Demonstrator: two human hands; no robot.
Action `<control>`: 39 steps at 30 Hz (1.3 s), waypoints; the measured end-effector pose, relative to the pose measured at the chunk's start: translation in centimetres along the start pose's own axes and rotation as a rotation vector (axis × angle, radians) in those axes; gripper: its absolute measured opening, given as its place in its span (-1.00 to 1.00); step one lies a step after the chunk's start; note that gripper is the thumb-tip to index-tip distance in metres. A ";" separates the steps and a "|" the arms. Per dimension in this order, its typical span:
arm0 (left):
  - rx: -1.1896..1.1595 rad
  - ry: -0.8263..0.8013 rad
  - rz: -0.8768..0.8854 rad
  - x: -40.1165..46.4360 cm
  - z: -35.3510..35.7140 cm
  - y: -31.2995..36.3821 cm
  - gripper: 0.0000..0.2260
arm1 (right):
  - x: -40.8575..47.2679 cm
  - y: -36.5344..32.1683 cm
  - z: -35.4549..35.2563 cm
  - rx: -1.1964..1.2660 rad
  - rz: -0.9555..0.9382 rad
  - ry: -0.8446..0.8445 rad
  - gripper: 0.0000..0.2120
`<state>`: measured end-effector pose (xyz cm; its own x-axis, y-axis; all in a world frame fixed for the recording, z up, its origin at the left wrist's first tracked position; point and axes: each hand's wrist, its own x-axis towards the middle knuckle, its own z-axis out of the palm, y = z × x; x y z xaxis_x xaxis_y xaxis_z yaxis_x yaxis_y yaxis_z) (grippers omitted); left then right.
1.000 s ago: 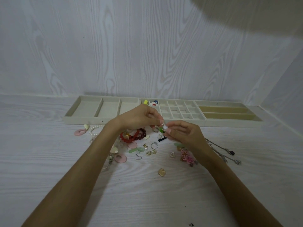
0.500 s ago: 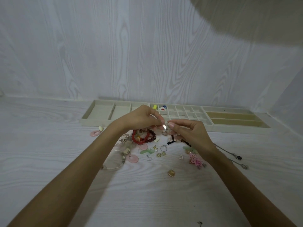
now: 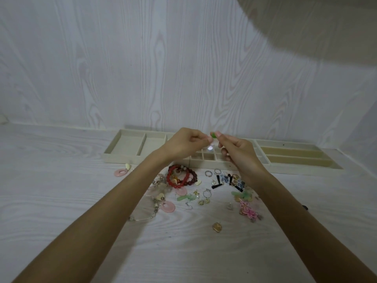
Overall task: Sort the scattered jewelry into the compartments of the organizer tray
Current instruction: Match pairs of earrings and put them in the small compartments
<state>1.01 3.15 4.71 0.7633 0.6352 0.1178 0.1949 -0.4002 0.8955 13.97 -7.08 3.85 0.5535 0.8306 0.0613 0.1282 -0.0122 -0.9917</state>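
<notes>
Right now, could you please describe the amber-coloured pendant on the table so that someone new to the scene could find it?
Start at the organizer tray along the wall, then come toward the viewer past the scattered jewelry. The amber pendant lies alone on the bare table, nearer the viewer than everything else, just below and left of the pink knotted ornament. It is the only translucent golden-brown piece lying apart.

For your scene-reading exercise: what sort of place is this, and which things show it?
Probably a home tabletop for sorting: a pale wood-grain table against a matching wall, an organizer tray, and scattered jewelry.
</notes>
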 end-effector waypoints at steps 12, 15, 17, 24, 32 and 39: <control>0.278 0.111 0.056 6.2 -1.5 -3.5 -0.81 | 7.6 0.1 1.1 -0.342 -0.171 0.021 -0.81; 0.492 0.091 0.029 7.2 -1.9 -4.7 -0.82 | 8.9 0.9 0.8 -0.489 -0.183 -0.108 -0.81; 0.586 0.076 0.020 7.4 -2.0 -5.1 -0.81 | 9.5 1.4 0.6 -0.547 -0.174 -0.148 -0.84; 0.807 0.016 0.023 8.1 -1.6 -5.5 -0.80 | 10.4 3.1 0.1 -0.528 -0.112 -0.236 -0.84; 0.896 -0.045 -0.007 8.1 -1.7 -5.5 -0.74 | 11.5 3.5 0.6 -0.653 -0.152 -0.319 -0.85; 0.829 0.022 -0.006 7.8 -2.4 -4.8 -0.80 | 12.2 3.2 1.3 -0.851 -0.227 -0.375 -0.86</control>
<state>4.57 11.63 2.33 0.7501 0.6484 0.1303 0.5964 -0.7483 0.2904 20.04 3.73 1.27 0.1612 0.9854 0.0548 0.8370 -0.1071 -0.5366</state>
